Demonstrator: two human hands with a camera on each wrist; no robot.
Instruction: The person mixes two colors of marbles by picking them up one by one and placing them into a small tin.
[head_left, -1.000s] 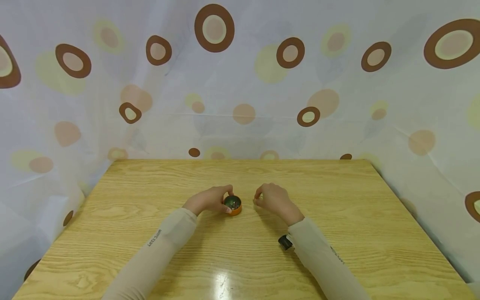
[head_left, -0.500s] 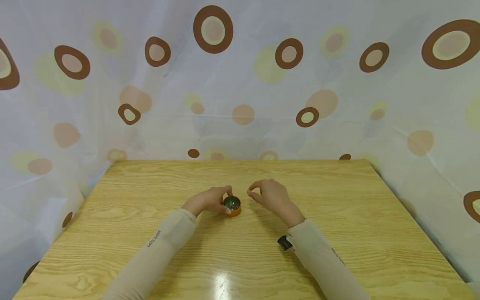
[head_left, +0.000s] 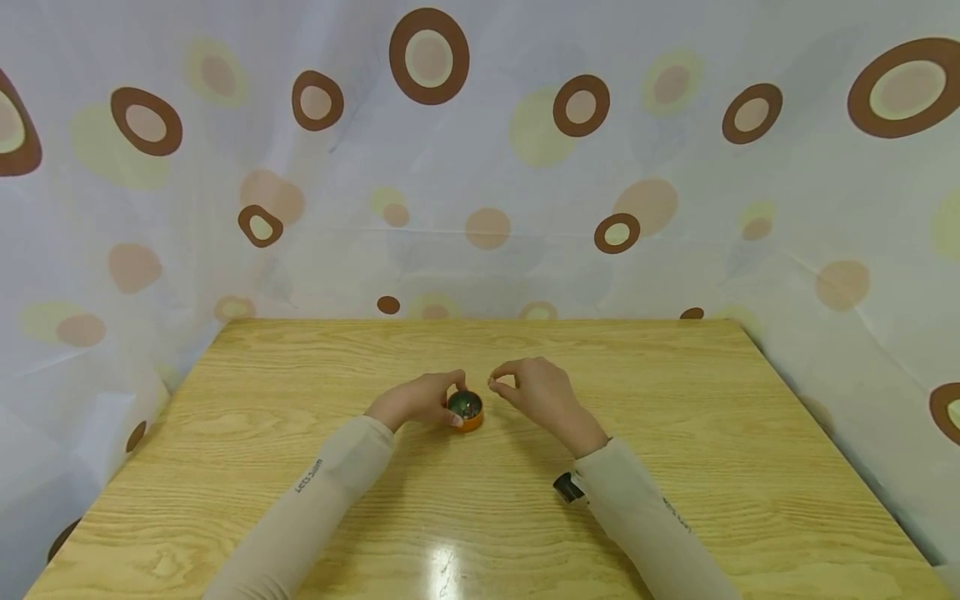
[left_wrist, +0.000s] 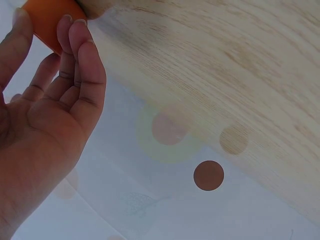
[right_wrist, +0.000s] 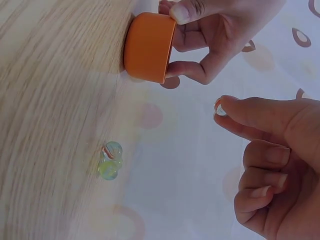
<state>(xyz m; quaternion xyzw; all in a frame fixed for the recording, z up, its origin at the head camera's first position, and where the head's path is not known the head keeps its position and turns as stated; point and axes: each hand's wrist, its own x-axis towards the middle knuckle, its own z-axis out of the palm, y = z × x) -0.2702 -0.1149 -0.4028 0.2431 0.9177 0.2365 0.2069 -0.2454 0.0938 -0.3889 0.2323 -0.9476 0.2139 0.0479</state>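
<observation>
A small round orange bowl (head_left: pixel 471 424) with a dark green inside stands on the table, and small glassy things lie in it. My left hand (head_left: pixel 425 399) grips its rim and side between thumb and fingers. In the right wrist view my right hand (right_wrist: pixel 280 150) pinches a clear glass marble (right_wrist: pixel 220 108) with a reddish streak between thumb and forefinger, its other fingers curled. That hand is just right of the bowl, raised off the table and apart from it. Loose glass marbles (right_wrist: pixel 108 169), one yellow and one red-streaked, touch each other on the tabletop.
The wooden table (head_left: pixel 480 517) reaches back to a pale curtain (head_left: pixel 480 167) with brown and yellow circles, which also hangs along both sides. A black device (head_left: pixel 569 487) sits at my right wrist.
My right hand has risen a little and moved left toward the bowl, with the marble between its fingertips. My left hand and the bowl have stayed put.
</observation>
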